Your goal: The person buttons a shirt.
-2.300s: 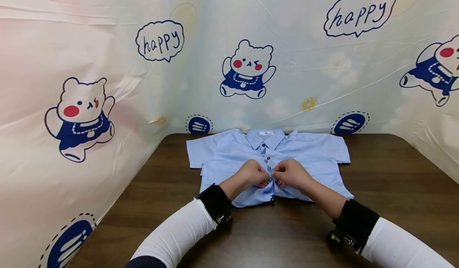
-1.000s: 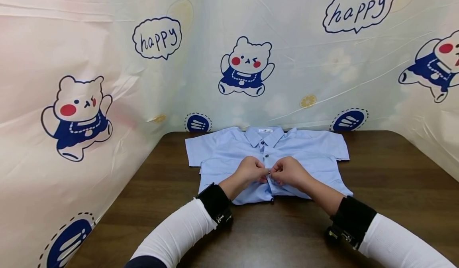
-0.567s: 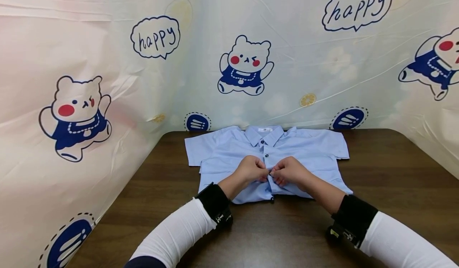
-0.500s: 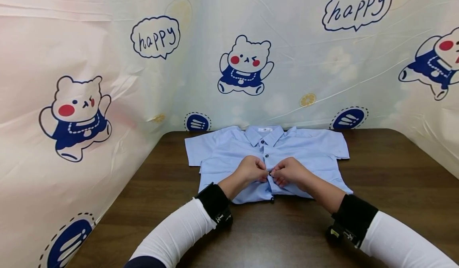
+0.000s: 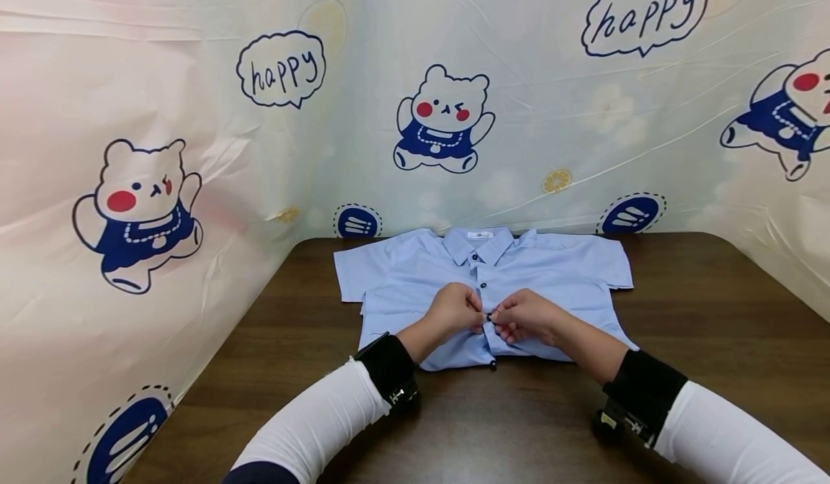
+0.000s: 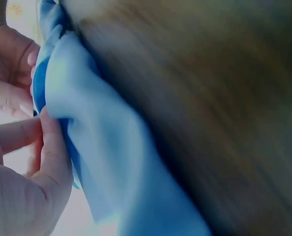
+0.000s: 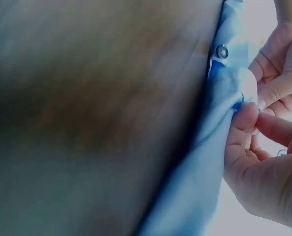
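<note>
Shirt: light blue short-sleeve shirt (image 5: 551, 271) lying flat, front up, on the dark wood table (image 5: 700, 340), collar toward 12 o'clock, hem toward 6.
Left hand: left hand (image 5: 454, 311) sits on the button strip mid-shirt, fingers curled, pinching the fabric edge at about 9 o'clock from the button being worked. Wrist cam shows the thumb pressed on folded blue cloth.
Right hand: right hand (image 5: 527, 316) is right across from it at 3 o'clock, fingertips nearly touching the left ones, pinching the other edge of the front opening.
Buttons: two dark buttons (image 5: 483, 285) show above the hands toward 12, one more at the hem around 6.
Backdrop: plastic sheet (image 5: 194, 109) with cartoon bears and "happy" bubbles wraps the table from 9 to 3.
Sleeves: white sleeves, black wrist straps (image 5: 389, 369) on both arms.
</note>
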### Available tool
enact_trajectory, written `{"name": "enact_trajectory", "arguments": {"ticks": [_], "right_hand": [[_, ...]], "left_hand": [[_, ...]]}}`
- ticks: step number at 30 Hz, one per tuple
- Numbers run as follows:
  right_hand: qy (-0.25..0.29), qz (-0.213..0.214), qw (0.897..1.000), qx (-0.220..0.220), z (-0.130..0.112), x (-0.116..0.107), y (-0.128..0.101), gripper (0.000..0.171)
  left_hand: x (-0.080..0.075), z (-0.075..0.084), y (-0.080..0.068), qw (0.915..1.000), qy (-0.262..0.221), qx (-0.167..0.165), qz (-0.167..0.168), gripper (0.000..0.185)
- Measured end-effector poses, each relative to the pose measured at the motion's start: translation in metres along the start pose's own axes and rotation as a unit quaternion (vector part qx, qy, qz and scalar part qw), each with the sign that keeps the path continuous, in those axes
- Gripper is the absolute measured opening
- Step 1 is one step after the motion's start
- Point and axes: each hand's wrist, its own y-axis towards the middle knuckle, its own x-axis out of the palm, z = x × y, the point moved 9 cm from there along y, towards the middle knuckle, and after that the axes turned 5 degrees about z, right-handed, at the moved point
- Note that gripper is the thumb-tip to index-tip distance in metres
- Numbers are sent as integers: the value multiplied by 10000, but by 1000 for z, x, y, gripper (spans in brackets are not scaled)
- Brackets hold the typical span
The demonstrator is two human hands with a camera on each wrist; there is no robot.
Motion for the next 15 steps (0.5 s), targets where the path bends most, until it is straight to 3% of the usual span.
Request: {"name": "enact_trajectory", "arguments": {"ticks": [2,3,4,6,8,9,11,15], "right_hand": [[-931,90,9939,-582,-8,-4,-7,10],[-1566,147,9833,-910,-13,-7,-13,9],[-2234,196,9665,-1245,-18,-10,-19,9],[-3452,265,9202,-1826,-25,-20,-35,14],[-4330,208,8754,-2141,-24,-31,-48,26],[-4598,97,8612,-2163,-20,-38,-52,34],[-4914,-140,8453,-2095,-9,-49,-58,47],[-4965,-608,8506,-1619,20,-66,-66,61]], "left_hand": [[-5,2,-5,9962,706,510,-95,12],[-10,3,-9,9898,1155,823,-139,11],[-15,3,-13,9798,1648,1121,-169,11],[-29,1,-23,9551,2521,1537,-248,15],[-43,-7,-29,9333,3178,1625,-401,23],[-50,-12,-32,9225,3467,1618,-505,29],[-60,-27,-36,9099,3796,1470,-798,42],[-69,-56,-43,8965,4013,1226,-1421,59]]}}
